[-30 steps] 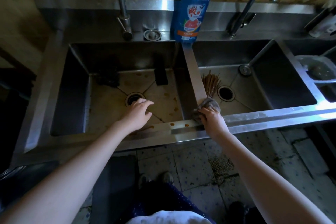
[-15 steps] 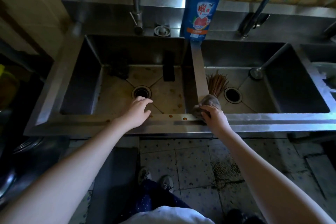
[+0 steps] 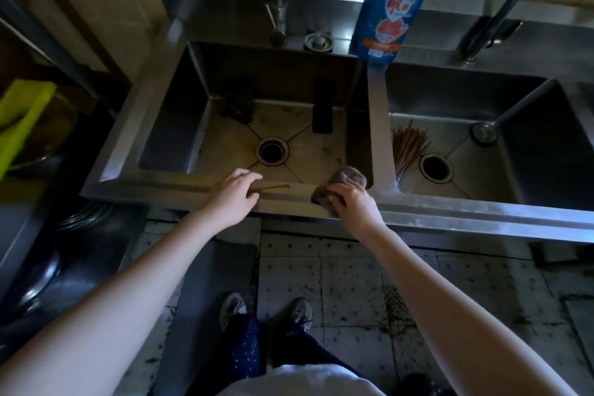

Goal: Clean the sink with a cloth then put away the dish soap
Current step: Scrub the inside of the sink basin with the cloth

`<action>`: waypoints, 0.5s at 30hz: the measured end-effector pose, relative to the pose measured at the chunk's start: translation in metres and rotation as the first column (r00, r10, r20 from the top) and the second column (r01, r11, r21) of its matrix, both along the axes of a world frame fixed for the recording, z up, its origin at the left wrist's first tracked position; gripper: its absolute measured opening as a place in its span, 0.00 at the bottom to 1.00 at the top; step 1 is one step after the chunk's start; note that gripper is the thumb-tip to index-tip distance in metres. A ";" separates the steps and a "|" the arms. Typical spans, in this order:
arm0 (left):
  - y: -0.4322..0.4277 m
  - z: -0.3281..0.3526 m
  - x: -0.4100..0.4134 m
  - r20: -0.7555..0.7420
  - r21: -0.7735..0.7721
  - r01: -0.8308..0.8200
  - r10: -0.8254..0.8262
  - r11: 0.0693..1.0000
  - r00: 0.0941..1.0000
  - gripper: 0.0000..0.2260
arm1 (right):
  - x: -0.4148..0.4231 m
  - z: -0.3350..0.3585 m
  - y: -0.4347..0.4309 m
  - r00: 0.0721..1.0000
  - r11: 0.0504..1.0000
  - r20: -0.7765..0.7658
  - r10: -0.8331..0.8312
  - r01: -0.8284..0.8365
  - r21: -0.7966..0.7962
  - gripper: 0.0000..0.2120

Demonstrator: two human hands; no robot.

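Note:
A steel double sink (image 3: 128, 151) fills the view. My right hand (image 3: 352, 202) presses a brown-grey cloth (image 3: 348, 178) onto the front rim, just left of the divider between the basins. My left hand (image 3: 234, 193) rests on the front rim of the left basin with relaxed fingers, holding nothing. A brown smear (image 3: 276, 186) lies on the rim between the two hands. The blue dish soap bottle (image 3: 389, 6) stands upright on the back ledge above the divider.
A bundle of chopsticks (image 3: 408, 148) lies in the right basin beside its drain (image 3: 435, 167), with a ladle (image 3: 485, 130) further right. A dark block (image 3: 322, 116) and scrubber (image 3: 236, 108) sit in the left basin. Taps (image 3: 278, 3) rise behind. Pots (image 3: 38, 273) stand at left.
My right hand has slid the cloth leftwards along the front rim, from the divider's end toward the left basin. My left hand has stayed on the rim. The camera has shifted left.

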State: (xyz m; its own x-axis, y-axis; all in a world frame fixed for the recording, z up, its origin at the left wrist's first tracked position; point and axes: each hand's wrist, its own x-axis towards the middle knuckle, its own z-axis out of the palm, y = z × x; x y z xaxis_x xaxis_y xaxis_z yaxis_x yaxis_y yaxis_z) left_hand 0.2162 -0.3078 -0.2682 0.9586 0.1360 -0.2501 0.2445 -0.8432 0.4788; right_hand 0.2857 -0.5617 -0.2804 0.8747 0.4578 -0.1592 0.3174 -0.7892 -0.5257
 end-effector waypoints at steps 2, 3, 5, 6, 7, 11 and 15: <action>0.014 0.001 -0.006 -0.001 0.019 -0.009 0.009 1.000 1.000 0.18 | -0.004 0.001 0.016 1.000 1.000 -0.013 0.006 -0.006 0.000 0.15; 0.021 0.001 -0.009 -0.005 0.021 -0.017 0.017 1.000 1.000 0.18 | -0.006 0.002 0.025 1.000 1.000 -0.017 0.011 -0.011 0.000 0.15; 0.037 0.002 -0.015 -0.013 0.024 -0.030 0.030 0.999 0.999 0.18 | -0.010 0.003 0.041 0.999 1.000 -0.028 0.024 -0.024 0.004 0.15; 0.045 0.002 -0.019 -0.010 0.031 -0.034 0.034 0.999 0.999 0.18 | -0.013 0.004 0.051 0.999 0.999 -0.034 0.032 -0.032 0.007 0.15; 0.053 0.002 -0.023 -0.002 0.041 -0.038 0.038 0.998 0.999 0.18 | -0.015 0.004 0.060 0.999 0.999 -0.034 0.037 -0.037 0.008 0.15; 0.084 0.003 -0.035 0.009 0.071 -0.043 0.042 0.997 0.999 0.18 | -0.025 0.003 0.096 0.999 0.999 -0.015 0.035 -0.035 -0.002 0.15; 0.105 0.001 -0.042 -0.003 0.063 -0.057 0.057 0.996 0.998 0.18 | -0.030 0.001 0.119 1.000 1.000 -0.016 0.022 -0.023 -0.009 0.15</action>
State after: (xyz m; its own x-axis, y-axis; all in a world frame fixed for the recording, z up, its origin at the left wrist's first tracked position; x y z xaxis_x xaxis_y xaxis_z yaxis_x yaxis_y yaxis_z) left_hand 0.1747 -0.2025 -0.2673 0.9476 0.2058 -0.2444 0.2953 -0.8563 0.4238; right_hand 0.2556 -0.4428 -0.2794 0.8615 0.4759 -0.1772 0.3268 -0.7867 -0.5237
